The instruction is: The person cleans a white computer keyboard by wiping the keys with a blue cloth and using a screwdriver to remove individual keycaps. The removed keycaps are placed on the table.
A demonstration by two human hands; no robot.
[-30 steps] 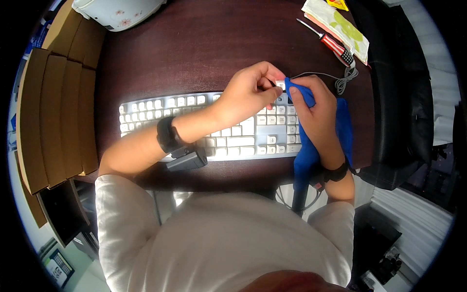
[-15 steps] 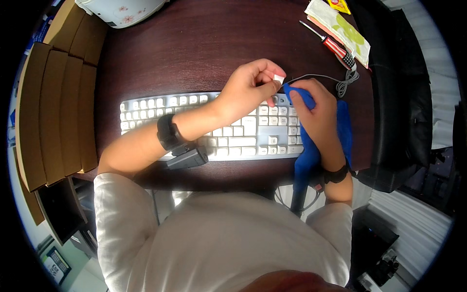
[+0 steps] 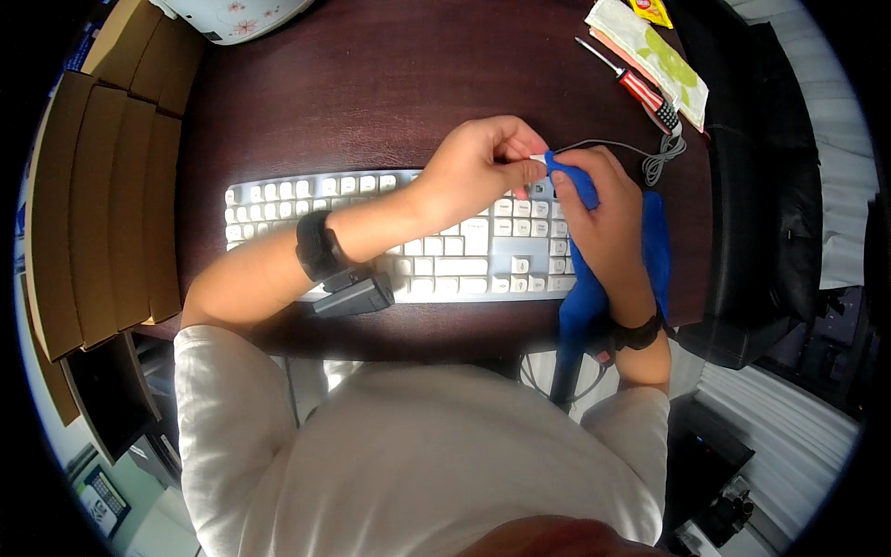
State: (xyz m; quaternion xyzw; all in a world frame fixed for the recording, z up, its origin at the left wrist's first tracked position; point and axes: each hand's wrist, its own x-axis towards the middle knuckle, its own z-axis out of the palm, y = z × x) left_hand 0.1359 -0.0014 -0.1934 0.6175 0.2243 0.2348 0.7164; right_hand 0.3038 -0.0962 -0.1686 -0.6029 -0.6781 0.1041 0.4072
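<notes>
Toward the right edge of the dark-brown table (image 3: 390, 93), the blue fabric cloth (image 3: 577, 184) pinched by the right hand (image 3: 608, 209) again meets the small white keycap (image 3: 536, 159) pinched by the left hand (image 3: 478, 172), restoring contact.

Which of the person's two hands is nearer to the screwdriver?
Right. The right hand, holding the blue cloth, is slightly left of and below the screwdriver in the picture; the left hand is much farther left.

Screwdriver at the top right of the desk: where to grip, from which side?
I'd take the screwdriver by its striped handle, from above and slightly left: it looks clearly thicker than the thin metal shaft, and the folded cloth lies along its right side.
</notes>
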